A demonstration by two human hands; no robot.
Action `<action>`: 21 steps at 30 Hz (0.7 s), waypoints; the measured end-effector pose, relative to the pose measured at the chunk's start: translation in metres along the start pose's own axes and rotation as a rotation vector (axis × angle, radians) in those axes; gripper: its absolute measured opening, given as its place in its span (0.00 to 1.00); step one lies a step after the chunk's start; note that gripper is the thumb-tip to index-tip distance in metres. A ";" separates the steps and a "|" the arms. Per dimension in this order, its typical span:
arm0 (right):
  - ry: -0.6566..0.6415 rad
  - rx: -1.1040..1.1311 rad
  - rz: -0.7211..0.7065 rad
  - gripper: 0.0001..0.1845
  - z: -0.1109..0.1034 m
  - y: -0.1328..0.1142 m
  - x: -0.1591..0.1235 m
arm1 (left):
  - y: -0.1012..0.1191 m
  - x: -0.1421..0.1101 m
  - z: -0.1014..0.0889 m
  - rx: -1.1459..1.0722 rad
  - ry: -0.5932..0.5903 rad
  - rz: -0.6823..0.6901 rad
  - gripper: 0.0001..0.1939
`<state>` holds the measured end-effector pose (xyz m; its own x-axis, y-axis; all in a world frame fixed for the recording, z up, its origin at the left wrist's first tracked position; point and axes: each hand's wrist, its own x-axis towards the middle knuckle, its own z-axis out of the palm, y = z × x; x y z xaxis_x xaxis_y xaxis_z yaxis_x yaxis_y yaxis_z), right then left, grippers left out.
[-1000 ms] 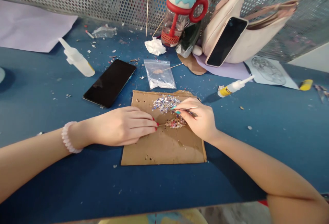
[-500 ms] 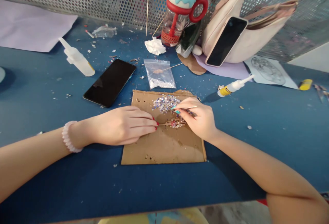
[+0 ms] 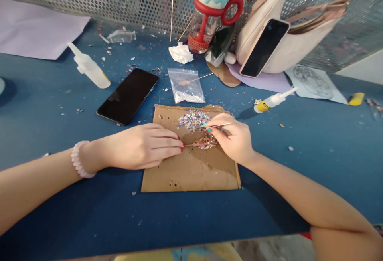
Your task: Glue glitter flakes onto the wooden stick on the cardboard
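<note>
A brown cardboard sheet (image 3: pixel 191 173) lies on the blue table, with a heap of silvery glitter flakes (image 3: pixel 191 119) at its far edge. My left hand (image 3: pixel 143 146) rests on the sheet, fingers pressed together on a thin stick whose glitter-covered end (image 3: pixel 205 144) lies in front of it. My right hand (image 3: pixel 235 139) is closed around thin metal tweezers (image 3: pixel 220 125), their tip over the glitter-covered piece.
A dark phone (image 3: pixel 128 95) and a white glue bottle (image 3: pixel 88 68) lie at the left. A clear zip bag (image 3: pixel 186 86), a second glue bottle (image 3: pixel 273 100), a red and blue cup (image 3: pixel 209 13), a beige bag (image 3: pixel 287 33) with another phone (image 3: pixel 263 48) stand behind.
</note>
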<state>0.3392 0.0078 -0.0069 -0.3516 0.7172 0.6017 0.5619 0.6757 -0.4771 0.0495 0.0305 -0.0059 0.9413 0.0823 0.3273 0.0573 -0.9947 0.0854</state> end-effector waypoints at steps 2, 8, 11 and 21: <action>0.006 0.003 0.001 0.04 0.000 0.001 0.000 | 0.000 0.000 0.000 0.003 0.003 0.001 0.19; -0.001 0.012 -0.019 0.05 0.000 0.000 0.000 | 0.000 0.001 0.000 -0.001 0.010 0.004 0.19; -0.018 0.011 -0.029 0.05 0.000 0.000 0.001 | 0.000 0.000 0.000 0.004 0.010 0.005 0.19; -0.061 0.007 0.042 0.06 -0.002 -0.001 0.001 | 0.000 0.001 0.000 0.009 0.004 0.001 0.19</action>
<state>0.3393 0.0072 -0.0047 -0.3729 0.7538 0.5410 0.5717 0.6459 -0.5059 0.0500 0.0308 -0.0055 0.9402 0.0811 0.3309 0.0588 -0.9953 0.0768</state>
